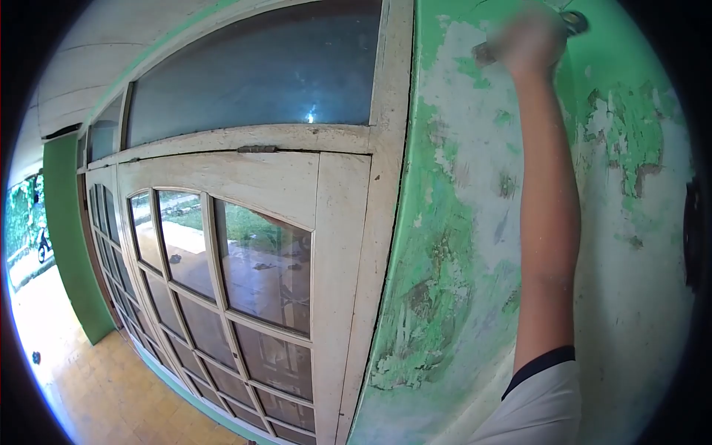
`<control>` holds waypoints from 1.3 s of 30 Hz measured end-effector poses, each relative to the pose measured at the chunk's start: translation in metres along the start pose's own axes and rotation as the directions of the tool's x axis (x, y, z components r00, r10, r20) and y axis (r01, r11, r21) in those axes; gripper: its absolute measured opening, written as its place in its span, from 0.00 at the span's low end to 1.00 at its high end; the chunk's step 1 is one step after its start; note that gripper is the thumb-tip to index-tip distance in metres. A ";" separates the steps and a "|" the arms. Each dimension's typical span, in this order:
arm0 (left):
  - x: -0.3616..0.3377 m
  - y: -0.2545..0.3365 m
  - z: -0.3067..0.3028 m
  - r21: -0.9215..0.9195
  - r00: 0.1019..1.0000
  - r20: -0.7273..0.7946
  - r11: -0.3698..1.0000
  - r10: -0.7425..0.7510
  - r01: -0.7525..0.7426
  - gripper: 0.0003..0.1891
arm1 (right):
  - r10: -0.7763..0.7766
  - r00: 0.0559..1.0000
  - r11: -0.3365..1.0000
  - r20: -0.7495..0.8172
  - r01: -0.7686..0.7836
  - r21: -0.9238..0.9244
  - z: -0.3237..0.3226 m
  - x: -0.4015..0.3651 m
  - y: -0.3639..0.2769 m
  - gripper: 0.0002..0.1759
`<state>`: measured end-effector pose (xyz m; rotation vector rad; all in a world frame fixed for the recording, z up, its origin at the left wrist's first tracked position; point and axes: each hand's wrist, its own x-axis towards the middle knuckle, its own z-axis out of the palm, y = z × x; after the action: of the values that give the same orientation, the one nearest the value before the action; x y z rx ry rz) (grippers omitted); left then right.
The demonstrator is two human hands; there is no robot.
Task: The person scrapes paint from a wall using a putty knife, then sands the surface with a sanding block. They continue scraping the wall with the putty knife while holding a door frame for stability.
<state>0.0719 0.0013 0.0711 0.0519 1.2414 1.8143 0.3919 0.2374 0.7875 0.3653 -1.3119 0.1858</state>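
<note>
My right hand (528,41) is raised high against the green wall (460,96), at the top of the view. Motion smears it, but the fingers look wrapped round a short hand tool (575,23). A dark, shiny, rounded end of that tool sticks out to the right, and a brownish blunt end (484,54) shows on the left. The rest of it is hidden in the hand, so its exact kind cannot be made out. Around it the green paint is flaking, with whitish plaster (463,44) laid bare. My left hand is out of view.
Left of the wall stands a white wooden door (341,245) with glass panes, below a wide glass transom (252,81). Farther left are a green pillar (74,230) and a yellowish tiled floor (111,386). A dark object (693,233) sits at the right edge.
</note>
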 end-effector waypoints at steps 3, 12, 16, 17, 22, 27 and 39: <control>0.012 -0.013 -0.009 -0.002 0.998 0.059 1.000 0.004 -0.004 0.20 | 0.041 0.999 0.993 -0.006 -0.041 0.109 -0.017 0.018 0.017 0.33; 0.011 -0.004 -0.005 0.057 0.996 0.083 0.998 -0.043 0.039 0.20 | -0.069 0.971 0.947 -0.231 0.136 0.290 0.019 -0.025 -0.032 0.17; 0.010 -0.001 0.000 0.049 0.998 0.059 0.998 -0.028 0.025 0.20 | 0.056 0.975 0.998 -0.213 -0.050 0.035 0.025 -0.020 0.000 0.18; 0.012 -0.003 -0.001 0.046 0.998 0.057 0.999 -0.026 0.023 0.20 | 0.079 0.975 0.992 -0.209 -0.057 0.111 0.030 -0.020 -0.009 0.18; 0.017 -0.013 -0.007 0.006 0.996 0.073 0.999 -0.041 0.041 0.20 | 0.034 0.955 0.968 -0.293 0.041 0.248 0.021 -0.020 -0.012 0.17; 0.010 -0.008 -0.009 0.030 0.998 0.032 0.998 -0.058 0.057 0.20 | 0.151 0.945 0.975 -0.291 -0.095 0.200 0.043 -0.036 0.004 0.18; 0.034 -0.009 -0.020 0.101 0.903 0.364 0.973 -0.228 0.206 0.25 | 0.434 0.840 0.836 0.325 -0.510 0.204 0.038 -0.177 -0.008 0.18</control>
<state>0.0482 0.0107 0.0401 0.2714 0.9853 1.4882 0.3156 0.2290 0.6234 0.3027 -1.6361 0.7796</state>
